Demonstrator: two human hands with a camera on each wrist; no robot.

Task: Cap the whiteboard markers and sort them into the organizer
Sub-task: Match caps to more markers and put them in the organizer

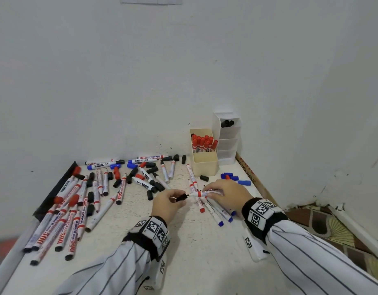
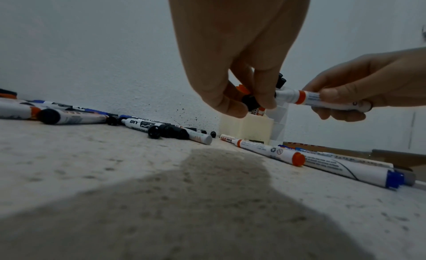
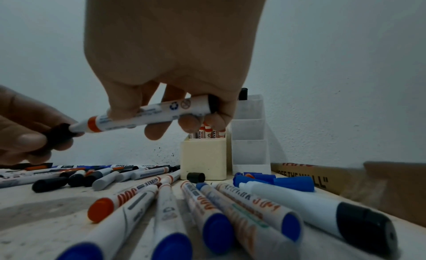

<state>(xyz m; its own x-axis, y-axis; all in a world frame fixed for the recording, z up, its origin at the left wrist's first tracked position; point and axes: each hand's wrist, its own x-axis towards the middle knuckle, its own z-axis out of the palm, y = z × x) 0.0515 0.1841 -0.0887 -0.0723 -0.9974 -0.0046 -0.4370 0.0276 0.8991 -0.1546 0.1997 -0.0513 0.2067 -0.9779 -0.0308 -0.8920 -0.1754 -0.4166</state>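
Marker, gripped level in the right hand above the surface's middle, met the black cap pinched by the left hand at nine o'clock; capping likely needed a straight push.

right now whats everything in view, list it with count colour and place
held marker: one, white with red band, right hand
black cap: one, left hand, at the marker's tip
loose markers: many, white, spread over table
loose caps: several blue, right of beige box; black and red ones among the markers
beige box: one, holds red-capped markers
white organizer: one, black-capped markers in top tier
left hand: pinches cap
right hand: grips marker
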